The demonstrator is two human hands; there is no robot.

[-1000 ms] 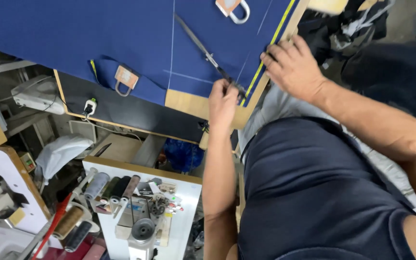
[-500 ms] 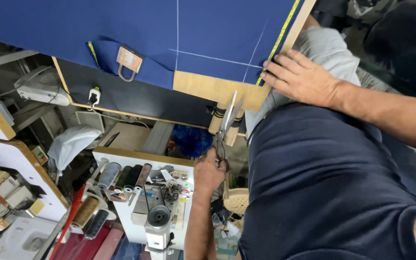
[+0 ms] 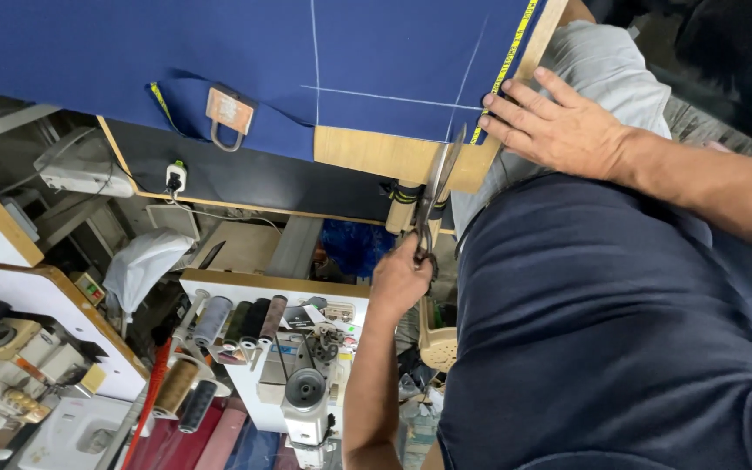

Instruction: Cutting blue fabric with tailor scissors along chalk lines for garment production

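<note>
I found my left hand point(image 3: 402, 280) closed around the handles of the tailor's scissors point(image 3: 435, 196), whose blades stood slightly parted with their tips at the lower edge of the navy fabric point(image 3: 219, 43), just beside a chalk line point(image 3: 467, 74). My right hand point(image 3: 563, 130) lay flat and open on the table's corner, holding nothing, fingers spread against the yellow measuring tape point(image 3: 506, 68) along the cloth's edge. Further out, a handled weight point(image 3: 228, 115) sat on the fabric over the wooden cutting table point(image 3: 376, 157), and thread spools point(image 3: 215, 320) lay on a white stand below.
</note>
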